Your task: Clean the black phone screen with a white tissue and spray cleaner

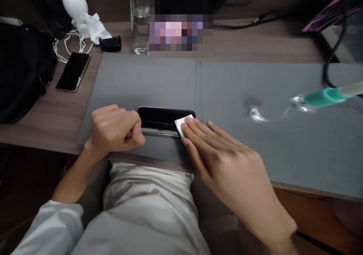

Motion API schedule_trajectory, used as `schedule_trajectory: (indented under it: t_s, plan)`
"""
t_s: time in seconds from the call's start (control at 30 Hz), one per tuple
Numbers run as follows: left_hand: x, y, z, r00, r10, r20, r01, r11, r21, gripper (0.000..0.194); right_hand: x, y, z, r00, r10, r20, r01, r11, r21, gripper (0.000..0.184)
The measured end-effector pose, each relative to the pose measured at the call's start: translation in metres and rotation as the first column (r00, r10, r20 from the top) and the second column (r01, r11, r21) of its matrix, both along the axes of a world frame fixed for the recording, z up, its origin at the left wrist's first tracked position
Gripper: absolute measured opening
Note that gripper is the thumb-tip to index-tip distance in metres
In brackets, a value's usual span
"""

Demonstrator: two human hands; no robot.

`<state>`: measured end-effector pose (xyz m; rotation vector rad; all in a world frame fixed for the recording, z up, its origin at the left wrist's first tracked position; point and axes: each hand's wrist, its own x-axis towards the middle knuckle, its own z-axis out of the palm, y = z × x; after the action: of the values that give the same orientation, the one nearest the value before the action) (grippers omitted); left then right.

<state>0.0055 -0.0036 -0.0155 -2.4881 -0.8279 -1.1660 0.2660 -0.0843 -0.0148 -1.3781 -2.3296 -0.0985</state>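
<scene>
A black smartphone [159,116] with a silvery edge lies on the grey desk mat near the front of the desk. My left hand [115,128] is closed in a fist at its left end, with the thumb and curled fingers at the lower left corner. On the phone's right end sits a folded white wipe [179,125]. My right hand [224,156] presses that wipe down with its fingertips, the fingers long and close together and the thumb at the lower edge. The wipe's underside is hidden.
The grey desk mat [241,81] covers much of the desk. Behind it stands a glass of water [141,28]. To the left are another phone [73,71], white cables, a white rounded device [75,2] and a black bag [22,70]. A teal tube-like thing [323,97] is at right.
</scene>
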Motion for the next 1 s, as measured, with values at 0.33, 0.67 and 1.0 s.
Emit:
schedule_trajectory:
  t_s: [0.33,0.67,1.0]
  plan:
    - [0.002,0.000,0.000,0.997,0.054,-0.061,-0.053,0.998,0.016,0.022,0.001,0.019,-0.014,1.000,-0.017,0.013,0.016,0.999,0.047,0.039]
    - [0.006,0.002,0.003,0.998,0.020,-0.053,-0.018,0.999,0.032,0.023,-0.008,0.032,-0.010,0.998,0.063,0.018,-0.063,0.998,0.003,0.043]
    - [0.005,0.001,0.002,0.997,0.036,-0.069,-0.034,0.999,0.032,0.026,-0.055,0.047,-0.008,0.982,0.189,0.000,-0.188,0.977,-0.102,0.048]
